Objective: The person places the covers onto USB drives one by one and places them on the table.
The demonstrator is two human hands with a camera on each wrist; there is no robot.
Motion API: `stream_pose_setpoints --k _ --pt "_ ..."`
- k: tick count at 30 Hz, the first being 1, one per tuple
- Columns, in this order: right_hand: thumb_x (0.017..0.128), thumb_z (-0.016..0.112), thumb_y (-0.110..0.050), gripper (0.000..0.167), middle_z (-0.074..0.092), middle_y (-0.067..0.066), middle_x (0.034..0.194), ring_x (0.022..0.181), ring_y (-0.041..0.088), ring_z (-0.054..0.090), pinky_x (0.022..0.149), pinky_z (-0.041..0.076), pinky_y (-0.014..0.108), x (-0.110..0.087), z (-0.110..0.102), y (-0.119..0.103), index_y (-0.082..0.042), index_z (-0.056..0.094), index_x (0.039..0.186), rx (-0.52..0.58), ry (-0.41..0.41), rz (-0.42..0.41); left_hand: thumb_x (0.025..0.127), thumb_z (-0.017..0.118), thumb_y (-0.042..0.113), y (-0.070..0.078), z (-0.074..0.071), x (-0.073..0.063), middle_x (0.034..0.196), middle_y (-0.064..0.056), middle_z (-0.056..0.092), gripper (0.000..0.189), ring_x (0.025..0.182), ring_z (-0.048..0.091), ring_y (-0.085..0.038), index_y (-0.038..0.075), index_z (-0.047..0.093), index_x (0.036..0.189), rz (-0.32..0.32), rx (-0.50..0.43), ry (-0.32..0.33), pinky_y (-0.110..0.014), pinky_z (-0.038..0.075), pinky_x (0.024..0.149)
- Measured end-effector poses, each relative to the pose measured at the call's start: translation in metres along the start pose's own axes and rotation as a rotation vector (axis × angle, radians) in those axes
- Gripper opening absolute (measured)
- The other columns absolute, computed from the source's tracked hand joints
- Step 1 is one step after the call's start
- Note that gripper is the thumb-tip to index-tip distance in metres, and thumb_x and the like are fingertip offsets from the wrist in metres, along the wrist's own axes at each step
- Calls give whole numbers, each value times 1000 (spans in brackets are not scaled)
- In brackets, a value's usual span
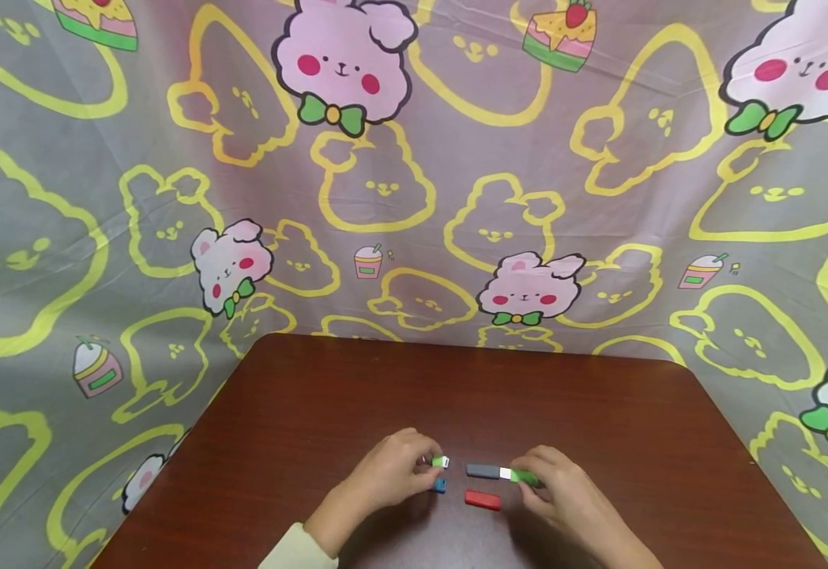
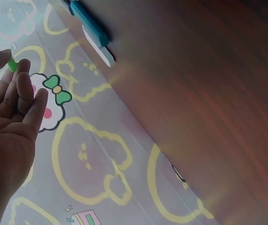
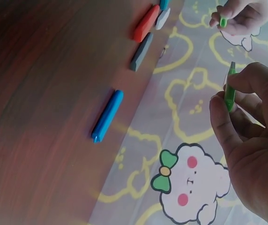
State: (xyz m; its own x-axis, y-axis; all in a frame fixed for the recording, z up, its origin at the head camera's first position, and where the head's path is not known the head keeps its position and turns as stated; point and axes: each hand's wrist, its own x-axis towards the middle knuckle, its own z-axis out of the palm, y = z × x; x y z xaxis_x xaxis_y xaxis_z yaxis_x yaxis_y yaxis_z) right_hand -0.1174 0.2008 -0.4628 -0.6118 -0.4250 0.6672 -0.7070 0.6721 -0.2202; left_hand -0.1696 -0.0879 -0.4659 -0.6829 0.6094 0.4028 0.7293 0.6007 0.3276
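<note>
Between its thumb and fingers my left hand pinches a small green cap with a pale end. A blue stick lies on the table just below those fingertips, partly hidden by the hand. My right hand pinches a green USB stick, its silvery plug pointing left toward the other hand in the head view. Cap and USB stick are apart, held above the table. Close to the plug lies a grey stick, with a red stick nearer to me.
In the right wrist view another blue stick lies on the brown table, and a whitish stick sits beside the red one. A patterned cloth hangs behind and along both sides of the table.
</note>
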Motion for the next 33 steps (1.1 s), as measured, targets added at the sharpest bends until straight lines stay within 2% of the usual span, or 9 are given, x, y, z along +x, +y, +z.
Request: stream_pose_setpoints --k 5,16,20,28,33 --pt "66 82 3 34 63 -11 92 80 2 56 68 46 11 3 5 -3 -15 73 94 3 16 -34 83 81 18 5 5 3 81 6 67 12 77 57 -3 16 74 93 62 21 27 -9 43 67" --pt "69 82 2 32 64 -9 93 81 4 58 68 47 10 10 14 -12 -12 74 96 51 8 -64 84 80 20 19 10 10 84 9 68 12 79 57 -1 17 75 95 87 4 -2 -5 40 69" --pt "70 82 1 31 64 -9 94 82 4 58 68 46 9 12 15 -17 -12 74 97 61 -9 -52 85 80 19 22 12 12 86 9 67 13 80 55 2 16 74 97 95 -10 -15 -4 40 69" --pt "72 80 -1 30 63 -9 95 81 3 58 67 45 9 12 16 -20 -12 74 98 54 -36 -28 85 81 19 23 16 13 85 8 67 15 79 53 2 15 74 98 151 -5 20 -3 39 69" --pt "71 81 0 30 63 -9 95 81 2 57 65 46 10 12 17 -20 -12 74 98 45 -34 -27 84 81 19 24 17 13 86 8 67 17 80 54 2 15 74 99 161 -13 26 -3 39 69"
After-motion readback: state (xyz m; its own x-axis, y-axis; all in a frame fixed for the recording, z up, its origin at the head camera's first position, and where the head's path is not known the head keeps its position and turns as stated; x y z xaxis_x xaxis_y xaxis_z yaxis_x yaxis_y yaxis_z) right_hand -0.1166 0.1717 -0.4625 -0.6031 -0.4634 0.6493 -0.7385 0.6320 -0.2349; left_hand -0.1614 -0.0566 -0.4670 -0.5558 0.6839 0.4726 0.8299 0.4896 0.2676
